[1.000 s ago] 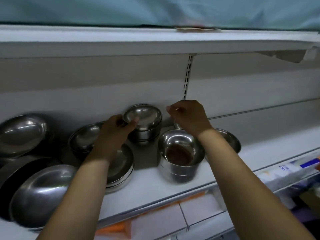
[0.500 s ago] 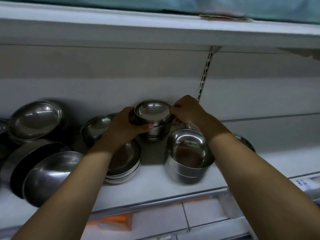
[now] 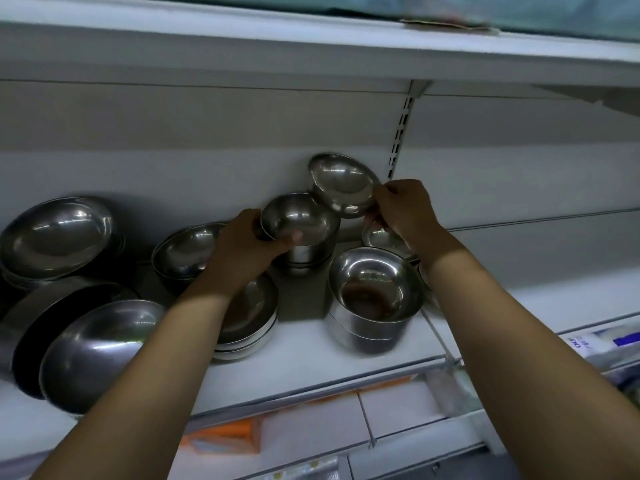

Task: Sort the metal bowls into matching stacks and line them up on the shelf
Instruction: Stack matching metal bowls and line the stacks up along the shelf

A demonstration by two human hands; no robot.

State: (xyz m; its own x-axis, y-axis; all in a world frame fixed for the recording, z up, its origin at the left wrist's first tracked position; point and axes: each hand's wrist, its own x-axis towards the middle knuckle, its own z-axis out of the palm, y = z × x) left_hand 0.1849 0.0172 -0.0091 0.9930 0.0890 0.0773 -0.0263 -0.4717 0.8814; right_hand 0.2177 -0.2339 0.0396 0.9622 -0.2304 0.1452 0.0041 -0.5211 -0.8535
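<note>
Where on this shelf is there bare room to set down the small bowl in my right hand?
Widest: the bare shelf right of the deep bowl stack and your right hand. Also a narrow front strip between that stack and the shallow stack. The left end is crowded with large bowls.

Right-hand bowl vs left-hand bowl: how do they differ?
The right-hand bowl is held up, tilted steeply; the left-hand bowl sits on a small stack. The right hand pinches its bowl's rim; the left hand grips its bowl's side. Both are small, shiny metal.
</note>
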